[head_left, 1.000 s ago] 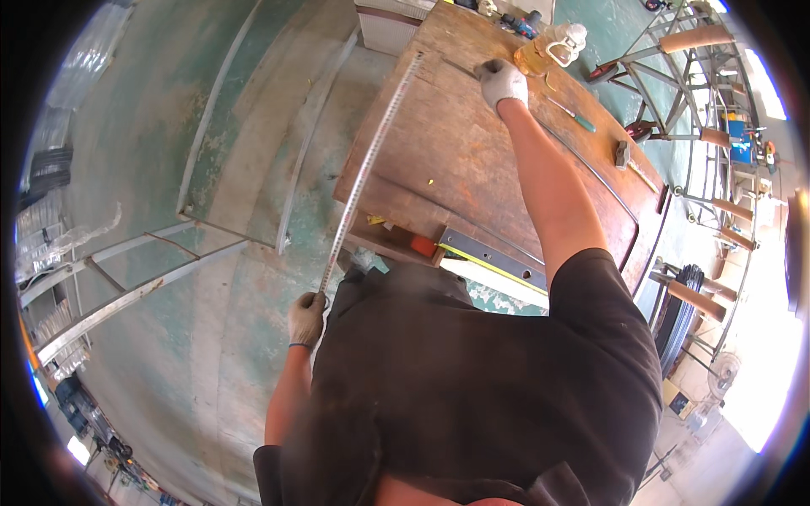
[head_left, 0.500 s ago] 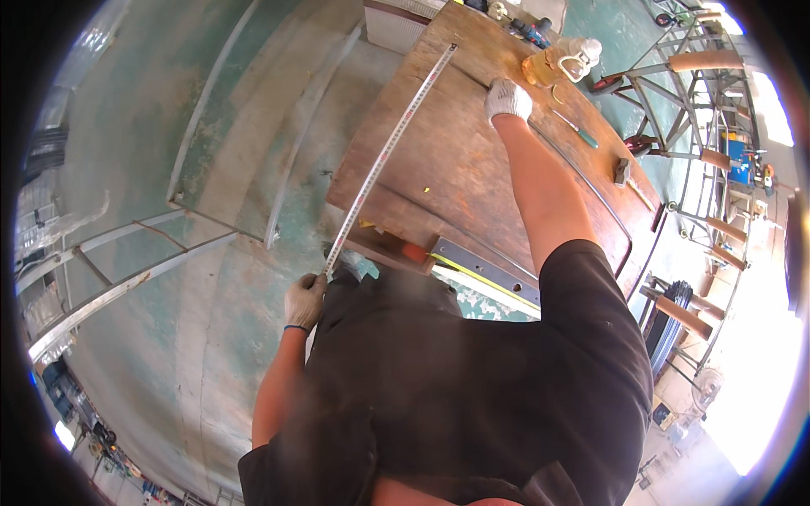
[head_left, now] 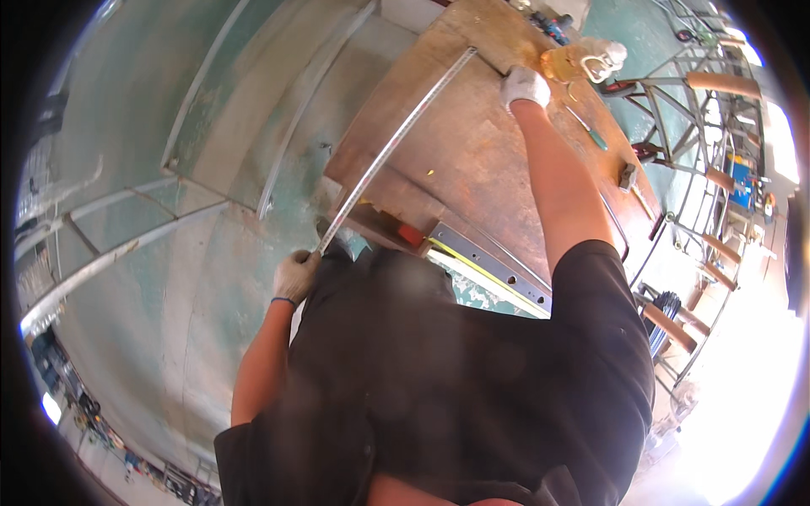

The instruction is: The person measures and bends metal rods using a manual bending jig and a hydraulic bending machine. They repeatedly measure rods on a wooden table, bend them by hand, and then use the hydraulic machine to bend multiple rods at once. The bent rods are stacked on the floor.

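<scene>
My left hand [head_left: 295, 274], in a pale knit glove, is closed at the near end of a tape measure; any case is hidden in the fist. The white tape blade [head_left: 396, 139] stretches up and across the wooden table [head_left: 422, 177] toward its far side. My right hand [head_left: 526, 87], gloved too, is closed round a thin dark metal rod [head_left: 491, 63]. One end of that rod pokes out left of the fist and meets the far tip of the blade. Beyond my right forearm a dark bent bar end [head_left: 623, 236] shows, probably the same rod.
Right of my right hand stands a jug of amber liquid [head_left: 561, 65]. A green-handled screwdriver [head_left: 597, 139] and a hammer [head_left: 629, 176] lie along the right side. A drilled metal bar [head_left: 489, 266] lies at the near edge. Metal frames [head_left: 126, 244] stand left, wheeled racks [head_left: 675, 118] right.
The tape's far tip and my right hand have shifted right in view, and the rod's end now meets the tip. My left hand has moved slightly left and up.
</scene>
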Available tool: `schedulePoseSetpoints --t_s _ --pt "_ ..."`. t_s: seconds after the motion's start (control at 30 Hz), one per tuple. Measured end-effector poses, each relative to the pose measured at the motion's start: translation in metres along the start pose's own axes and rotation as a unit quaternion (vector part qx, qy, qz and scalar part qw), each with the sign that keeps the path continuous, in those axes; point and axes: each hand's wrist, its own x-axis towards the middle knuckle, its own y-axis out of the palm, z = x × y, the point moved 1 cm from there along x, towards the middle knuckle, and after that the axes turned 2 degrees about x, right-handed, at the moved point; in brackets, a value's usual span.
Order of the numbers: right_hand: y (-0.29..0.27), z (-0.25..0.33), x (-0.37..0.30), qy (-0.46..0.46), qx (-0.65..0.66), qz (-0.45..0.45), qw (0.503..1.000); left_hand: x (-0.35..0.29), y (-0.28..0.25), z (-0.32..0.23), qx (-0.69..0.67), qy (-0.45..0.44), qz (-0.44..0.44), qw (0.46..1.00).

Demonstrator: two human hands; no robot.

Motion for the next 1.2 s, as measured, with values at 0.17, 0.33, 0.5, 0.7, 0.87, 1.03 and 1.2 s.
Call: schedulePoseSetpoints --t_s 0.17,0.33,0.5,0.7,0.87,1.03,1.2 --pt "-0.007 0.002 -0.005 -0.005 -0.035 0.020 0.999 -0.006 -0.011 -0.020 0.013 -0.004 0.056 0.998" --pt "-0.026 0.015 -0.013 -0.008 -0.034 0.033 0.999 0.004 0.009 -0.001 -0.022 -0.009 0.040 0.999" --pt "-0.024 0.012 -0.013 -0.008 -0.037 0.035 0.999 0.006 0.003 -0.009 -0.010 -0.009 0.061 0.998" --pt "-0.022 0.013 -0.012 -0.014 -0.037 0.037 0.999 0.003 0.002 -0.011 -0.021 -0.006 0.061 0.998" --pt "-0.017 0.005 -0.009 -0.023 -0.023 0.032 0.999 -0.003 -0.005 -0.014 -0.029 0.014 0.077 0.996" --pt "-0.021 0.008 -0.022 -0.052 -0.026 -0.014 0.998 -0.015 -0.006 -0.020 -0.146 0.003 0.060 0.988" --pt "-0.026 0.016 -0.030 -0.062 -0.078 -0.014 0.995 -0.009 -0.011 -0.046 -0.192 0.044 0.040 0.980"
